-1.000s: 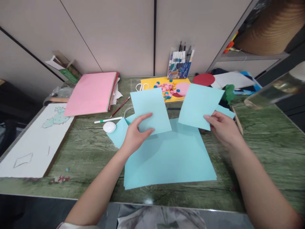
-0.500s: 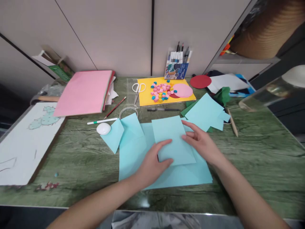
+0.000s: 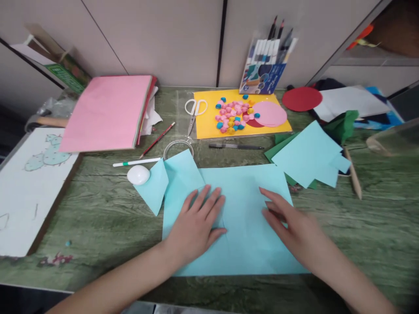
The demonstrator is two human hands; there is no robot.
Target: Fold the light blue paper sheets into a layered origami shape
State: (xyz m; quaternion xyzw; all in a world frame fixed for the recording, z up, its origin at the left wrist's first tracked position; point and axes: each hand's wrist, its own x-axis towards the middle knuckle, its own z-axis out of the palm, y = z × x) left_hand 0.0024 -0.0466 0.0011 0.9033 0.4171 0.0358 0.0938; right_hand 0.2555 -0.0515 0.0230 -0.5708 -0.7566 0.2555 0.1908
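A large light-blue sheet of paper [image 3: 248,244] lies on the table before me. My left hand [image 3: 196,224] rests flat on its left half, fingers spread. Beside the thumb runs a faint edge, perhaps of a smaller blue piece lying on the sheet; its outline is hard to make out. Over the right part of the sheet is my right hand [image 3: 294,226], slightly blurred, thumb and fingers apart with nothing between them. Folded blue paper [image 3: 183,172] overlaps the sheet's upper left corner, and a white egg-shaped object [image 3: 138,175] sits beside it.
Blue paper pieces [image 3: 306,152] lie on green paper at right, near a wooden stick [image 3: 353,176]. Behind are a black pen [image 3: 237,146], white-handled scissors [image 3: 193,115], yellow paper [image 3: 204,126] with small coloured balls, and a marker pack [image 3: 263,72]. Pink paper [image 3: 109,113] and a cactus drawing [image 3: 42,187] lie left.
The smaller blue square no longer stands out between my hands. My left hand has flattened onto the paper and moved left; my right hand has moved off the square. The view has shifted.
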